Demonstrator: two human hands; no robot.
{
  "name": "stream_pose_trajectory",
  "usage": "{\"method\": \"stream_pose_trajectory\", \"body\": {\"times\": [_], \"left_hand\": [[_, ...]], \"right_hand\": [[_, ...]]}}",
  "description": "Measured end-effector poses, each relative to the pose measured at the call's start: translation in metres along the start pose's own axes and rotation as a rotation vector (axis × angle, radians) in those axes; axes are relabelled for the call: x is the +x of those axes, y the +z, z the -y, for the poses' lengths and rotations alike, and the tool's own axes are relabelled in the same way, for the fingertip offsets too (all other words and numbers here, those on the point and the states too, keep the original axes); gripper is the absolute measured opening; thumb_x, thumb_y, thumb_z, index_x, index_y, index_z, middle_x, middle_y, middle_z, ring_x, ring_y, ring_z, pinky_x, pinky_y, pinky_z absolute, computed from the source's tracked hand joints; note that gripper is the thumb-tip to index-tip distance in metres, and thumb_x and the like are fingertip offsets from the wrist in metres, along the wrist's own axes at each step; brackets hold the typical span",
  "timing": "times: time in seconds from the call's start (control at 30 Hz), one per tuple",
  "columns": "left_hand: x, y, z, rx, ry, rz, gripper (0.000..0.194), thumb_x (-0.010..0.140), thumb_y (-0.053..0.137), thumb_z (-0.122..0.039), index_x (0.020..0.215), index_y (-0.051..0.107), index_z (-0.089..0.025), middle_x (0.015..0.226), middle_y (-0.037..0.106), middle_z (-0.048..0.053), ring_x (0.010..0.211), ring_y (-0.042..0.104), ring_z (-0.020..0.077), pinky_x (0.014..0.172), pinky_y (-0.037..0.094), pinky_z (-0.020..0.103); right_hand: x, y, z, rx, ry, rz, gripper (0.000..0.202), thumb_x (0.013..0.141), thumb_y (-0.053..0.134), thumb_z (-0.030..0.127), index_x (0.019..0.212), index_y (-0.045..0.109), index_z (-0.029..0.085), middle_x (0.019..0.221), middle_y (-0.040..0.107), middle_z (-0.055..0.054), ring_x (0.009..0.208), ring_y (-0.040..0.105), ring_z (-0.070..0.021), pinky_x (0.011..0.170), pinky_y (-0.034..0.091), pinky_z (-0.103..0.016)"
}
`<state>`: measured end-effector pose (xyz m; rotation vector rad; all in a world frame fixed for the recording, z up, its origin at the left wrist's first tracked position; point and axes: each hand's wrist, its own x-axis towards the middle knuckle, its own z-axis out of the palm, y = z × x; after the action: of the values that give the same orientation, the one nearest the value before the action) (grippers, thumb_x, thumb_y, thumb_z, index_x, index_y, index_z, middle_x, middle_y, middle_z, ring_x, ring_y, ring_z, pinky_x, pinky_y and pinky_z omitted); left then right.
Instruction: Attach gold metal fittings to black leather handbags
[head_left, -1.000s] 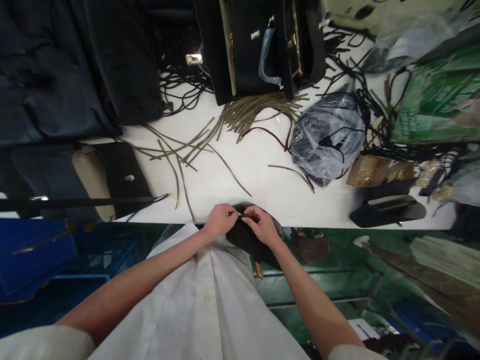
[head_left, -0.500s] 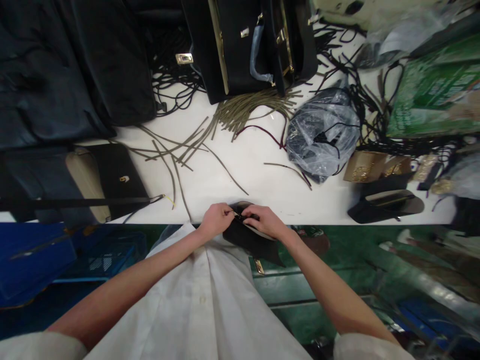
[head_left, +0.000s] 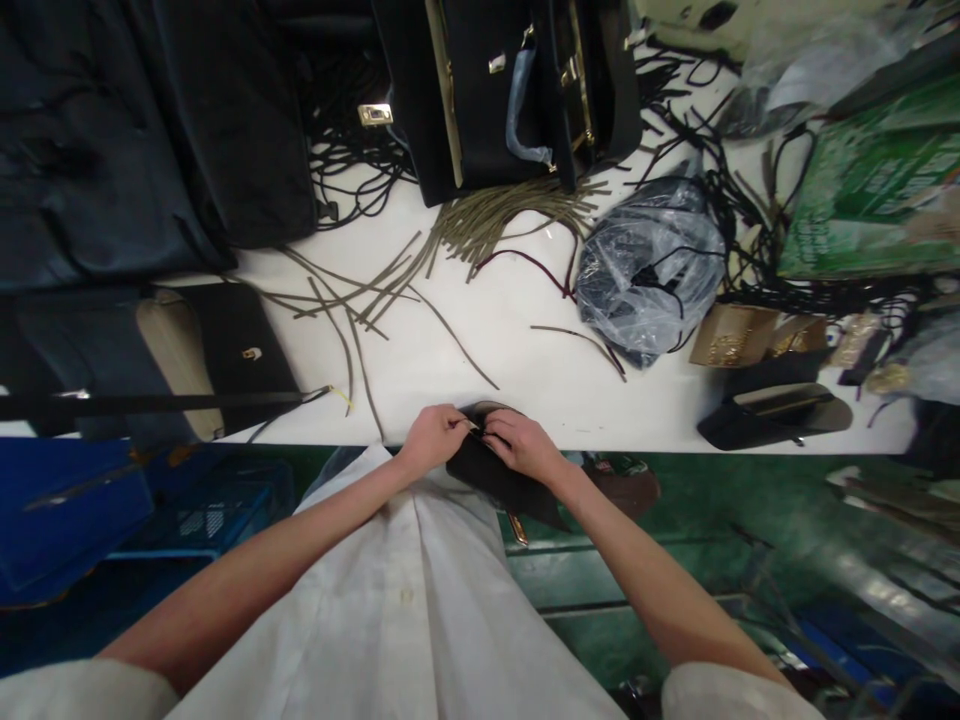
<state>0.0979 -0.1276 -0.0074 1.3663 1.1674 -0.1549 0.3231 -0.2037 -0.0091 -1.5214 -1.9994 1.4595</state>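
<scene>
At the table's near edge, against my body, is a small black bag (head_left: pixel 499 480) with a beige edge and a gold metal piece (head_left: pixel 517 528) hanging below it. My left hand (head_left: pixel 435 440) pinches at the bag's opening, its thumb and forefinger closed on a small part too tiny to name. Close beside it, my right hand (head_left: pixel 521 445) has its fingers curled over the bag's opening, gripping the bag. The inside of the bag is mostly hidden by my fingers.
Olive strips (head_left: pixel 487 225) and black cords (head_left: pixel 352 170) lie across the white table (head_left: pixel 420 360). Behind them stands a black handbag (head_left: pixel 480 100). To the right are a plastic-wrapped bundle (head_left: pixel 649 270), small boxes of gold parts (head_left: pixel 731 335) and another small black bag (head_left: pixel 780 412).
My right fingers have drawn closer together and lower over the bag's opening. My left hand keeps its pinch. At the right, the legs of a person have moved further right.
</scene>
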Motion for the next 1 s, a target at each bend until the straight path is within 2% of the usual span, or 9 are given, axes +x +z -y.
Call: {"method": "stream_pose_trajectory", "body": {"times": [0.17, 0.5, 0.73, 0.83, 1.0], "left_hand": [[0.002, -0.001, 0.001, -0.033, 0.008, 0.006, 0.039, 0.107, 0.069, -0.039, 0.074, 0.064, -0.018, 0.075, 0.067, -0.002, 0.076, 0.066, 0.0163, 0.081, 0.057, 0.034], [0.01, -0.008, 0.0, -0.12, 0.019, 0.0, 0.037, 0.106, 0.069, -0.035, 0.074, 0.067, -0.018, 0.077, 0.07, -0.001, 0.079, 0.068, 0.017, 0.081, 0.056, 0.034], [0.022, -0.009, -0.005, -0.174, 0.002, -0.021, 0.04, 0.103, 0.07, -0.031, 0.066, 0.06, -0.018, 0.069, 0.062, -0.004, 0.072, 0.063, 0.0163, 0.073, 0.051, 0.031], [0.025, -0.01, -0.006, -0.195, -0.003, -0.034, 0.036, 0.099, 0.068, -0.024, 0.064, 0.061, -0.018, 0.068, 0.062, -0.003, 0.072, 0.062, 0.0162, 0.071, 0.048, 0.03], [0.026, -0.012, -0.009, -0.211, -0.009, -0.06, 0.032, 0.091, 0.061, -0.018, 0.06, 0.066, -0.019, 0.065, 0.064, 0.0, 0.07, 0.06, 0.016, 0.067, 0.042, 0.029]], "right_hand": [[0.0, -0.003, 0.001, -0.034, -0.004, 0.008, 0.021, 0.11, 0.058, 0.024, 0.095, 0.074, 0.026, 0.098, 0.072, -0.007, 0.092, 0.065, -0.0231, 0.079, 0.053, -0.035], [0.011, -0.009, -0.003, -0.081, -0.005, 0.022, 0.021, 0.11, 0.06, 0.025, 0.092, 0.072, 0.025, 0.089, 0.066, -0.005, 0.087, 0.06, -0.023, 0.079, 0.047, -0.036], [0.01, -0.003, -0.009, -0.107, 0.125, -0.05, 0.013, 0.106, 0.062, 0.021, 0.103, 0.074, 0.025, 0.096, 0.072, -0.007, 0.089, 0.064, -0.0245, 0.079, 0.049, -0.036], [0.011, 0.001, -0.011, -0.117, 0.18, -0.062, 0.015, 0.104, 0.062, 0.016, 0.104, 0.074, 0.024, 0.095, 0.074, -0.009, 0.087, 0.065, -0.0251, 0.079, 0.05, -0.037], [0.015, -0.005, -0.02, -0.084, 0.175, -0.03, 0.017, 0.102, 0.061, 0.013, 0.102, 0.074, 0.024, 0.092, 0.074, -0.009, 0.085, 0.067, -0.0257, 0.079, 0.051, -0.037]]}}
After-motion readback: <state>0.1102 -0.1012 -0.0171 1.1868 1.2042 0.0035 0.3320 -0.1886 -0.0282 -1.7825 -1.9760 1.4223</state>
